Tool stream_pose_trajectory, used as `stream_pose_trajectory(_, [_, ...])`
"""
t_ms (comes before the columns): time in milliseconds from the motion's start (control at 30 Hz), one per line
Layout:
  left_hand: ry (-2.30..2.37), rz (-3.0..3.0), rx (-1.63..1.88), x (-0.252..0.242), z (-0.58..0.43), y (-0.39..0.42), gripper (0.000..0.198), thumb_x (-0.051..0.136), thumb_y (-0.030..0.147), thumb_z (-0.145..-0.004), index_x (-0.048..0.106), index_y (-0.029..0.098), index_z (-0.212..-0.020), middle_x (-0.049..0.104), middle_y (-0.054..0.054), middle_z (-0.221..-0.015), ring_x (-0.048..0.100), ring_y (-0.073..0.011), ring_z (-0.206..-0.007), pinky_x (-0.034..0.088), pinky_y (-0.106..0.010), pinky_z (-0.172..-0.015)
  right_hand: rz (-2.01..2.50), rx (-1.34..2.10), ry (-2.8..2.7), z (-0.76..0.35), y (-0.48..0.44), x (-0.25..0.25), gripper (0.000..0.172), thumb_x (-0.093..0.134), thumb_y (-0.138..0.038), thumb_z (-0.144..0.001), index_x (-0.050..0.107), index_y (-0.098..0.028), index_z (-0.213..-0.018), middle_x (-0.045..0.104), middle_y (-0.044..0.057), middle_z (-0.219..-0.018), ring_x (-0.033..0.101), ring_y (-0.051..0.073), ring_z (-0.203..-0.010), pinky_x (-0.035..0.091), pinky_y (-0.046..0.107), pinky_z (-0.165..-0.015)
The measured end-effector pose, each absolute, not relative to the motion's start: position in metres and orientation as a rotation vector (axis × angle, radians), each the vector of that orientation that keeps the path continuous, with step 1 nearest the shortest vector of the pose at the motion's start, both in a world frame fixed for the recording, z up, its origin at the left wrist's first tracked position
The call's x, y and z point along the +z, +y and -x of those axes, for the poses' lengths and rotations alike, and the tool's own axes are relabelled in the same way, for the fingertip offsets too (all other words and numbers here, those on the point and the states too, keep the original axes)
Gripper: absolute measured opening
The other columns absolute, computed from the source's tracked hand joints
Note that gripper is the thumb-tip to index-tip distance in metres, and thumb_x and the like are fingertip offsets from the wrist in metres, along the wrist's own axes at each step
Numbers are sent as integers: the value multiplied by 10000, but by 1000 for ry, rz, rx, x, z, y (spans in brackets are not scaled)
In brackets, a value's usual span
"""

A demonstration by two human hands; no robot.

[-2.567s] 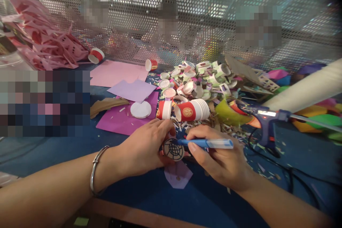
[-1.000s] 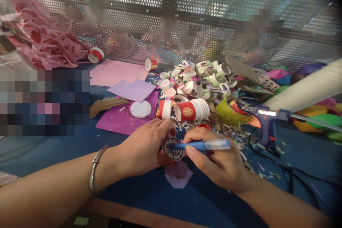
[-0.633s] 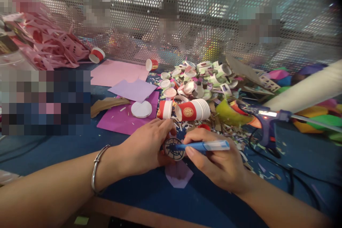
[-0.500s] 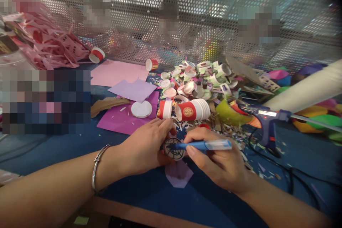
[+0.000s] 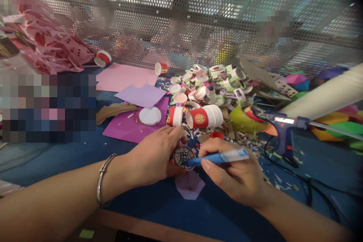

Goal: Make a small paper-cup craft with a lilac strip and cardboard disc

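Note:
My left hand is closed around a small round paper cup piece, its round face turned up toward me. Dark lines, a crosshatched middle and small dots mark that face. In my right hand is a blue pen with a clear end, pinched between thumb and fingers, its tip touching the lower part of the face. A light purple paper piece with cut corners lies on the table just below. Beyond my hands rest a stack of red and white paper cups on its side and a single cup.
White paper circles lie on purple paper. Behind the cups is a heap of cut cup pieces. A glue gun with its cable stands at right. Pink cutouts pile up at left, before a perforated metal screen.
The pen has shifted slightly down and right, and its tip is lower on the round face. The face shows a turned pattern with denser crosshatching. My left hand has barely moved.

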State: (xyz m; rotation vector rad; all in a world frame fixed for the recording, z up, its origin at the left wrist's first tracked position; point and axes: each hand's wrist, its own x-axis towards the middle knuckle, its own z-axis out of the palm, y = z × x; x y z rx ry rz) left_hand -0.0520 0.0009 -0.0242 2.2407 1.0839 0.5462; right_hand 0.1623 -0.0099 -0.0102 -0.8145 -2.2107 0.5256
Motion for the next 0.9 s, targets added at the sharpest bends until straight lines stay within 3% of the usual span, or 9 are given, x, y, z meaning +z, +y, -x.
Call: stream_pose_trajectory(900, [1071,-2228,531,-26,54,0,480,827,297,-710,532,167,-1066,621,-66,-1014,588,-251,-931,454,-371,-761,828,497,-2198,-165,-11,-8,104,525,-170,-840,600,-185,-769,610,-28,-650,540,78,-543,432,211,-525])
